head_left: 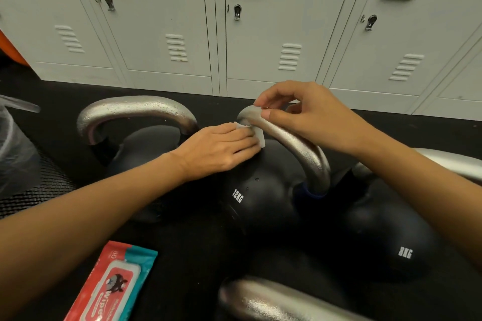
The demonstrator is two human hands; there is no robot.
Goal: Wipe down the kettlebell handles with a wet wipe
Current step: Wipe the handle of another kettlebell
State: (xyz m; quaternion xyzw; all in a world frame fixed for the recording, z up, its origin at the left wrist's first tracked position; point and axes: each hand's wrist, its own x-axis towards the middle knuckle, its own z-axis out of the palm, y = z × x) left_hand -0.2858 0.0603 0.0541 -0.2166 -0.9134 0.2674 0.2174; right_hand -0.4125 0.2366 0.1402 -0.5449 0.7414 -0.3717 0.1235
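Nearest, at the bottom edge: a silver metal kettlebell handle (273,302), partly cut off, and a red and teal soft pack of wet wipes (112,284) lying flat on the black rubber floor (182,242). Just beyond, to the right: a black round kettlebell marked 8KG (391,242). In the middle: a black round kettlebell marked 12KG (260,195), its curved silver handle (300,146) arching from near right up to far left. Draped over the far upper end of that arch: a white wet wipe (257,129). Left hand (221,148) laid flat, fingers straight, pressing the wipe's lower part against the handle's left side. Right hand (294,109) above, thumb and fingertips pinching the wipe's upper edge onto the top of the arch. Both hands about equally close to the wipe; unwiped stretch running down toward the viewer, so likely next stroke along the arch, nearward. Farther left: another black kettlebell with a droplet-speckled silver handle (135,112). Farthest: a row of pale grey metal lockers (260,21).
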